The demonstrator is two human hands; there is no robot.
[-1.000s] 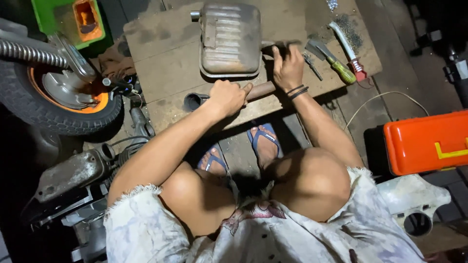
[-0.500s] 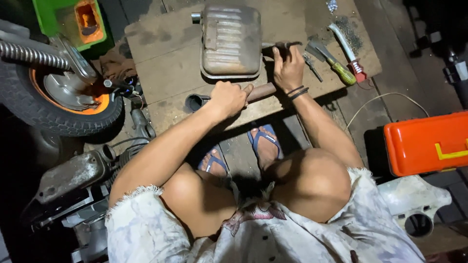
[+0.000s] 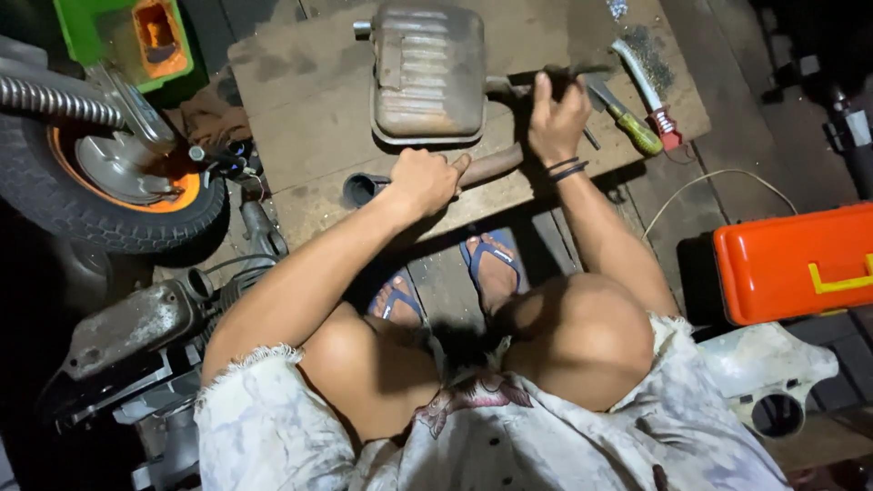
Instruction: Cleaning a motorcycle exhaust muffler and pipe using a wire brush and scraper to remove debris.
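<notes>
Since a second ago nothing has shifted: our left hand (image 3: 426,179) still grips the rusty pipe (image 3: 486,166) at the board's (image 3: 300,100) near edge, our right hand (image 3: 556,116) apparently closed around the muffler's (image 3: 427,73) pipe.

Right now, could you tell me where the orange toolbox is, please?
In the head view, the orange toolbox sits on the floor at the person's right, beyond the wooden board and just above a pale plastic cover.
</notes>
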